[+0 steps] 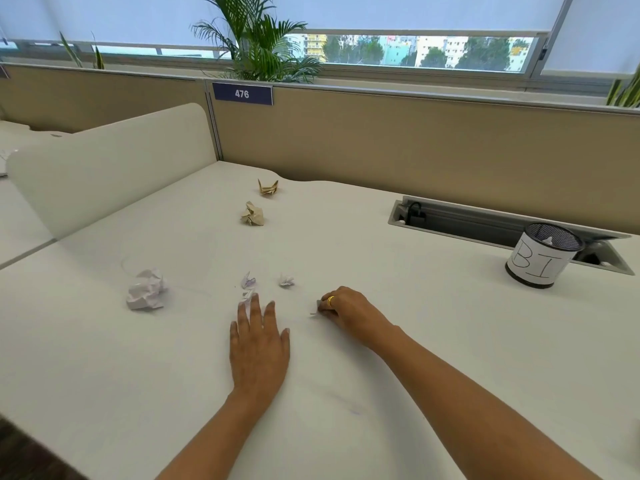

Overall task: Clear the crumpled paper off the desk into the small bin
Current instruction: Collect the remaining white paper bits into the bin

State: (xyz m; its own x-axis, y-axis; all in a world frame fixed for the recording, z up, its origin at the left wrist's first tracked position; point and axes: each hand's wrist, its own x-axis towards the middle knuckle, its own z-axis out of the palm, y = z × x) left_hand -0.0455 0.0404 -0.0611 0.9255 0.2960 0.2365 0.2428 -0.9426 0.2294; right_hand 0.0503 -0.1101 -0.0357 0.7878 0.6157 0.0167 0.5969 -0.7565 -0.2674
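Right hand curled, pinching small white paper scrap on smooth cream desk. Left hand flat, fingers straight, holding nothing. Crumpled white wad at left; tan wad farther back. Mesh bin well apart, right.

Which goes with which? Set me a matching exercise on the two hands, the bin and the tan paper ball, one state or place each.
1 left hand
2 right hand
3 bin
4 tan paper ball

a pinches a small scrap
b right side of the desk
c lies flat, fingers straight
d near the folded tan figure

Pairs: 1-c; 2-a; 3-b; 4-d
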